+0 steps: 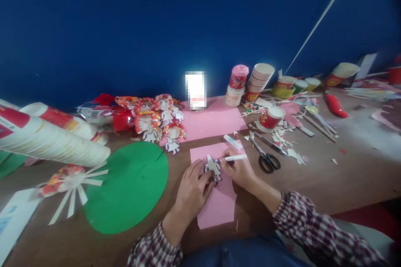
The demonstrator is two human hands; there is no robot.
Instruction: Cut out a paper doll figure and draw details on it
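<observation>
A small white paper figure with a dark outline (pixel 213 168) lies on a pink paper sheet (pixel 219 210). My left hand (pixel 192 185) rests on the sheet, its fingers spread and their tips at the figure's left and lower edges. In my right hand (pixel 236 169) is a white marker (pixel 235 157), its dark tip pointing left against the figure's upper right edge. The fingers of my right hand are pinched round the marker near its tip. Just beyond that hand, a white glue stick (pixel 232 142) lies across the sheet's top edge.
Black-handled scissors (pixel 267 162) and a pen (pixel 272 145) lie right among paper scraps. A green paper oval (pixel 128 192) and stacked paper cups (pixel 56 142) are left. Decorated paper dolls (pixel 166 108) and a pink sheet (pixel 213 123) lie behind; more cups (pixel 261 77) stand back right.
</observation>
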